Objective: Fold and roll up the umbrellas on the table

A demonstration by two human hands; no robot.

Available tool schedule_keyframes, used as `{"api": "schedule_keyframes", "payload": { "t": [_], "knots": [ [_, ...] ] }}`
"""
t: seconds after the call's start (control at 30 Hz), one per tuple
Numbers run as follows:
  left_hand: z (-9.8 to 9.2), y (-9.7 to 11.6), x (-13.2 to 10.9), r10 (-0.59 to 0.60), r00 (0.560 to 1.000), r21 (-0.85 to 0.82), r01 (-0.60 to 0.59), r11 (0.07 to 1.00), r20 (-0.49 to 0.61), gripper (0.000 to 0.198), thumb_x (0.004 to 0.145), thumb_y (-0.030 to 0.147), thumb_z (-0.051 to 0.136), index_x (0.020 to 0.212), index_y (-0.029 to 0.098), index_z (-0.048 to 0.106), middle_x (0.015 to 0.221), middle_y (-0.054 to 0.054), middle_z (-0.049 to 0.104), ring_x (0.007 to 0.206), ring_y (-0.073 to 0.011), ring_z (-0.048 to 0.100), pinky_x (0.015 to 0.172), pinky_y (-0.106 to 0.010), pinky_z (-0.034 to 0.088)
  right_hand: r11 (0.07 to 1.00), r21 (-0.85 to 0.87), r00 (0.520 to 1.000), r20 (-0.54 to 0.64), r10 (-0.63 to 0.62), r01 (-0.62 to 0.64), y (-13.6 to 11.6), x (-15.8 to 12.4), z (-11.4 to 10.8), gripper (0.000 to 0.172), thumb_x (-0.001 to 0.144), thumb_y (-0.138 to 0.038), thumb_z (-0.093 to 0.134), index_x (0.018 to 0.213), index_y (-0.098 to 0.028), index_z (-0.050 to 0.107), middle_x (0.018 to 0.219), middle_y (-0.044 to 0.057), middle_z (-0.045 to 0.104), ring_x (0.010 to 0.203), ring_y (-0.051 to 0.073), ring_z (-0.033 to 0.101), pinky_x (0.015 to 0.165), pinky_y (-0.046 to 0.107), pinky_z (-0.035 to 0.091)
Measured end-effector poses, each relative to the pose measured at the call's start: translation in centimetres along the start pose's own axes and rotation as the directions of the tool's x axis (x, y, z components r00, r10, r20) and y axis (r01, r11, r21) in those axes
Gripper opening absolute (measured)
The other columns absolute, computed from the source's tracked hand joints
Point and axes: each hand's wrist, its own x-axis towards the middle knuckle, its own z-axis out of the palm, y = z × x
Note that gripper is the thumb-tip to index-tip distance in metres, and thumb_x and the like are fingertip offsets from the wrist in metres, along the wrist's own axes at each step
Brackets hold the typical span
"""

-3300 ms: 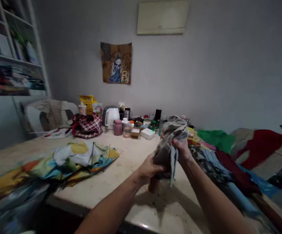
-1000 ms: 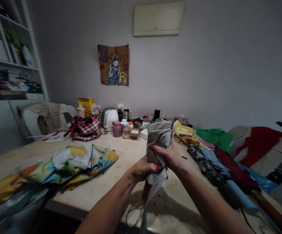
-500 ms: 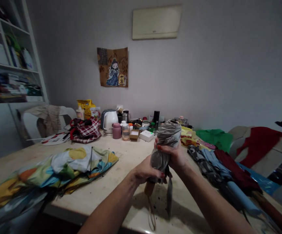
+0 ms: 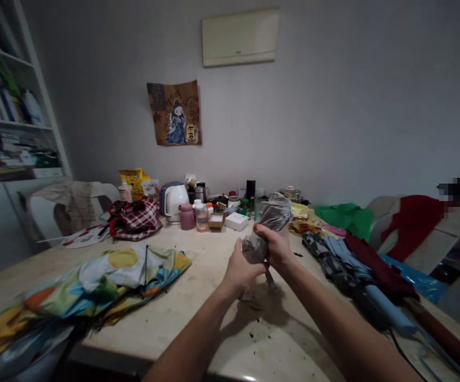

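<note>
A grey folded umbrella (image 4: 274,213) is held tilted above the table, its cloth wrapped round itself in creases. My right hand (image 4: 276,246) is closed round its middle, with the thumb lying along the cloth. Lower down, my left hand (image 4: 242,271) grips the bottom end of the same umbrella, thumb pointing up. The umbrella's handle is hidden behind my left hand, and a strap end hangs below. To the left lies a loosely gathered colourful umbrella (image 4: 114,278). Several furled umbrellas, among them a light blue one (image 4: 389,310) and a dark red one (image 4: 376,270), lie at the right.
Along the wall stand a white kettle (image 4: 175,201), a pink jar (image 4: 187,216), a white box (image 4: 236,221) and bottles. A checked bag (image 4: 138,220) sits at the back left, a green bag (image 4: 345,220) at the back right. Dark crumbs dot the table (image 4: 201,339).
The grey umbrella has turned and tilted in my hands, so its handle and hanging loop no longer show plainly. My left hand's thumb has lifted upward. The view has shifted slightly right.
</note>
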Motion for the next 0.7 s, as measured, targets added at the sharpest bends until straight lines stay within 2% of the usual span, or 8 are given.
{"api": "schedule_keyframes", "payload": {
  "t": [0.1,0.17,0.23,0.33,0.47,0.57,0.63,0.7],
  "knots": [
    [-1.0,0.4,0.1,-0.089,0.904,-0.296,0.228,0.928,0.419,0.059,0.054,0.029,0.074,0.108,0.017,0.053,0.094,-0.007,0.066,0.072,-0.021,0.067,0.057,-0.025,0.045,0.988,0.032,0.962,0.235,0.137,-0.149,-0.9,0.6,-1.4,0.019,0.053,-0.026,0.071,0.066,-0.016,0.062,0.058,-0.002,0.059,0.047,0.011,0.049,0.047,0.024,0.044],
    [-1.4,0.4,-0.1,-0.082,0.855,-0.349,0.294,0.89,0.511,0.054,0.053,0.03,0.075,0.1,0.017,0.053,0.087,-0.006,0.065,0.061,-0.0155,0.063,0.05,-0.022,0.04,0.962,0.02,0.898,0.365,0.245,-0.271,-0.7,0.7,-1.8,0.018,0.055,-0.029,0.069,0.065,-0.015,0.063,0.056,-0.001,0.058,0.046,0.011,0.049,0.046,0.023,0.043],
    [-1.3,0.0,-0.3,-0.085,0.889,-0.352,0.264,0.898,0.449,0.045,0.053,0.029,0.073,0.092,0.016,0.053,0.077,-0.003,0.063,0.053,-0.0108,0.055,0.047,-0.021,0.037,0.954,0.033,0.898,0.349,0.267,-0.297,0.0,0.6,-1.5,0.02,0.055,-0.03,0.07,0.066,-0.015,0.063,0.056,0.0,0.06,0.047,0.012,0.051,0.046,0.024,0.044],
    [-0.7,-1.0,-0.3,-0.102,0.98,-0.173,0.132,0.976,0.174,0.033,0.057,0.026,0.068,0.086,0.016,0.056,0.07,-0.002,0.06,0.054,-0.0122,0.052,0.049,-0.023,0.039,0.986,0.04,0.985,0.07,0.16,-0.163,1.4,0.2,-0.4,0.027,0.052,-0.027,0.076,0.071,-0.016,0.061,0.058,-0.001,0.062,0.048,0.014,0.054,0.049,0.026,0.048],
    [0.1,-2.1,0.0,0.124,0.979,0.233,-0.084,0.969,-0.163,0.076,0.058,0.018,0.07,0.129,0.013,0.045,0.096,-0.012,0.068,0.086,-0.0255,0.063,0.073,-0.032,0.046,0.995,0.01,0.98,-0.173,0.099,-0.099,2.0,-0.3,0.9,0.036,0.047,-0.023,0.082,0.074,-0.017,0.059,0.057,-0.003,0.061,0.05,0.014,0.057,0.046,0.025,0.047],
    [0.1,-1.9,0.2,0.136,0.987,0.134,-0.124,0.983,-0.082,0.108,0.058,0.017,0.073,0.148,0.015,0.012,0.108,-0.013,0.066,0.095,-0.0254,0.063,0.082,-0.034,0.045,0.995,0.023,0.991,-0.089,0.098,-0.096,1.2,-0.1,0.5,0.035,0.048,-0.023,0.083,0.074,-0.016,0.06,0.057,-0.004,0.061,0.048,0.012,0.055,0.045,0.022,0.047],
    [-0.5,-1.4,0.3,0.084,0.995,-0.17,-0.072,0.983,0.062,0.126,0.053,0.018,0.079,0.149,0.021,-0.002,0.117,-0.013,0.062,0.097,-0.0229,0.062,0.084,-0.033,0.046,0.992,0.034,0.992,0.027,0.119,-0.12,0.5,0.3,-0.4,0.032,0.051,-0.025,0.081,0.072,-0.015,0.06,0.055,-0.004,0.06,0.045,0.01,0.053,0.044,0.021,0.046],
    [-1.3,-0.9,0.5,0.038,0.985,-0.433,0.039,0.901,0.168,0.131,0.048,0.024,0.085,0.149,0.026,0.002,0.13,-0.015,0.052,0.102,-0.0232,0.06,0.083,-0.033,0.047,0.978,0.07,0.968,0.17,0.182,-0.196,0.2,0.7,-1.6,0.027,0.055,-0.027,0.078,0.07,-0.015,0.06,0.054,-0.004,0.059,0.043,0.009,0.051,0.043,0.021,0.045]
  ]
}}
